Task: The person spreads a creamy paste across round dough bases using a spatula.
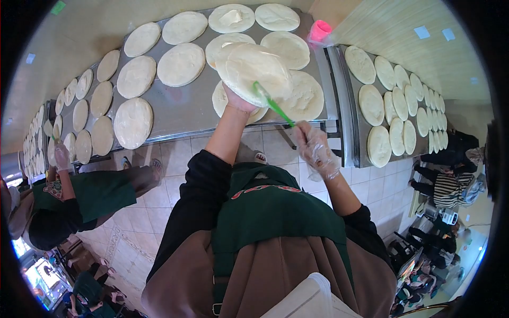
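My left hand [238, 100], bare, holds up a round flatbread [254, 71] from below; most of its fingers are hidden beneath the bread. The bread's top looks pale and glossy, and it is raised above other rounds on the metal table. In a clear plastic glove, my right hand [314, 151] is closed around the handle of a green spatula [275, 106]. The spatula's tip lies at the surface of the raised bread, near its lower middle. Just under and beside it lie another flatbread [303, 95] and a partly covered one [218, 99].
Several flatbreads cover the metal table [175, 100] and a second table [347, 106] on the right. A pink cup [319, 32] stands at the back corner. At left, a co-worker [79, 201] in a green apron works alongside. More people [445, 180] are at far right.
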### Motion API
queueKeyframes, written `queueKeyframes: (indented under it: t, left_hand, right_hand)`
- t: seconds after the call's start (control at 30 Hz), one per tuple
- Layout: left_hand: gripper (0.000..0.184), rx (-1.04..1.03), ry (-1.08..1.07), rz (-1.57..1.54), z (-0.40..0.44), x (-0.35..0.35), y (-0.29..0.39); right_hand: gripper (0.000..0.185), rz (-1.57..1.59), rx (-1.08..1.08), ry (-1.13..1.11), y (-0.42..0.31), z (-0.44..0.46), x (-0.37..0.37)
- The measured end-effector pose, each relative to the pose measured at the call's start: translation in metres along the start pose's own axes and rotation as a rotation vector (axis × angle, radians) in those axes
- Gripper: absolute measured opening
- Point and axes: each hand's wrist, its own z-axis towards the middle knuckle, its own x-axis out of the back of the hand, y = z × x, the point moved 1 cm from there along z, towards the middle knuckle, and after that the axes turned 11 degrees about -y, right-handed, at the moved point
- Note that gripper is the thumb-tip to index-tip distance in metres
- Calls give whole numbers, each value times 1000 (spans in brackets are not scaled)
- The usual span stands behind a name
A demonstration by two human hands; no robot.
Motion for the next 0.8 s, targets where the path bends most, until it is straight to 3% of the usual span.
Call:
queueKeyframes:
  t: [0.1,0.2,0.27,0.33,0.43,0.53,0.57,0.63,0.67,0.7,0.77,0.8]
  left_hand:
    - [58,-50,-64,-83,1,6,1]
    - [60,-167,72,73,4,8,6]
    - [61,-98,-170,-153,1,-6,11]
    - [61,-110,-194,-164,1,-13,15]
    - [61,-134,-228,-157,1,-19,19]
    - [61,-137,-261,-192,2,-18,17]
    - [61,-129,-283,-246,3,-17,17]
    - [63,-131,-310,-291,5,-12,15]
    - [64,-132,-334,-337,5,-9,14]
    - [64,-134,-332,-335,5,-11,11]
    - [67,-236,18,62,4,-12,7]
    - [67,-235,19,62,3,-7,8]
  right_hand:
    - [7,-17,33,-54,-10,-6,-4]
    - [5,19,66,-32,-11,-8,-4]
    - [5,55,99,18,-7,-9,-5]
    - [7,165,-42,170,3,-8,-5]
    - [6,143,-195,207,6,-6,0]
    - [6,169,-217,169,5,-6,-10]
    - [6,169,-215,170,9,-6,-17]
    - [7,186,16,181,5,-8,-32]
    - [6,196,-40,109,2,-13,-34]
    - [6,198,-40,107,0,-14,-37]
    - [6,211,32,126,-3,-14,-39]
    - [6,212,30,126,-5,-14,-39]
